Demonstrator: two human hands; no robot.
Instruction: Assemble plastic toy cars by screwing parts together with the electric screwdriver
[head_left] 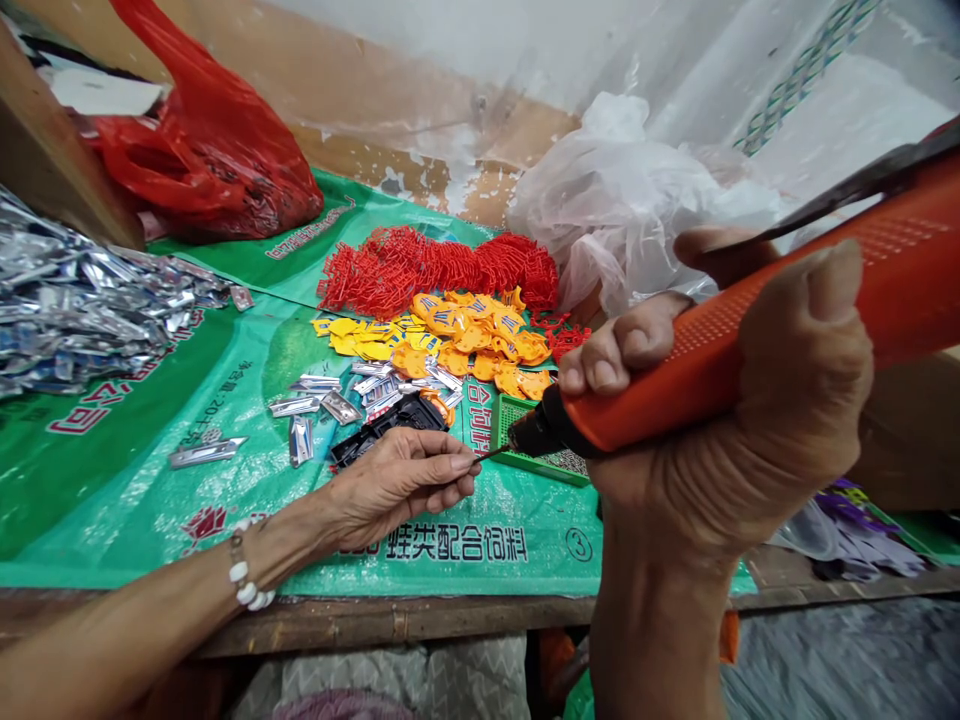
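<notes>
My right hand (720, 400) is wrapped round an orange electric screwdriver (675, 360) with a black nose and a dark lever along its top. Its thin bit (493, 453) points left, down to my left hand (409, 470). There the thumb and fingers are pinched together on the bit's tip; whether a screw is between them is hidden. Just behind my left hand lies a black plastic holder (394, 425), partly covered by the fingers. Under the screwdriver's nose sits a green tray (544, 468) of small metal screws.
Orange plastic pieces (480, 335), yellow pieces (375, 338) and red plastic strips (435, 265) are heaped beyond my hands. Loose metal blades (300, 405) lie left, near a large metal heap (82, 300). A red bag (202, 150) and clear plastic bag (622, 195) stand behind.
</notes>
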